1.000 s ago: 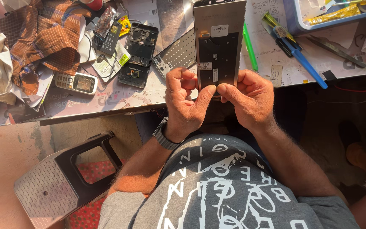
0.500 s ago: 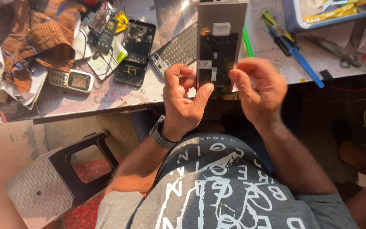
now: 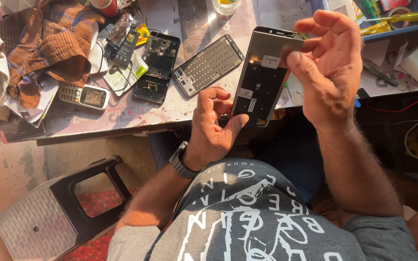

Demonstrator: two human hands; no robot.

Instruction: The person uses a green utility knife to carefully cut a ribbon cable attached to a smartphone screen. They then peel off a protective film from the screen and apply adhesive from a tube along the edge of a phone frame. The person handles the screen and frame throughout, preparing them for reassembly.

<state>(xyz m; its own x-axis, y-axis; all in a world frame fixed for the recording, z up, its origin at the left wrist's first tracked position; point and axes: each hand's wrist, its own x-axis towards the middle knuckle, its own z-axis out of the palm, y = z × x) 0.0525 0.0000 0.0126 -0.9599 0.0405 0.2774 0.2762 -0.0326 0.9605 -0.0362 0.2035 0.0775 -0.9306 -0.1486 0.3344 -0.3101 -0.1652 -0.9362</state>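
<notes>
While the left hand [image 3: 211, 128] goes on gripping the lower end of the flat rectangular phone display panel [image 3: 263, 77], with its dark back and silvery upper part turned to the camera, thumb on one edge and curled fingers on the other, the right hand [image 3: 330, 67] has changed its place; half a second ago it sat low beside the left, near the panel's bottom edge, and now it has climbed to the panel's top right corner, fingers loosely spread and half open, the thumb resting on or just beside the small white sticker there; whether it pinches the edge I cannot tell; the panel itself has tilted, its top leaning to the right, and it is held in the air over the near edge of the worn, pale worktable [image 3: 122, 118]; so the handling has moved from the lower end to the upper end, by my judgement; farther off on the table lie a silver perforated phone frame [image 3: 209, 65], a black opened phone body [image 3: 155, 65], a small grey keypad phone [image 3: 84, 95] and a crumpled brown checked cloth [image 3: 44, 38].
</notes>
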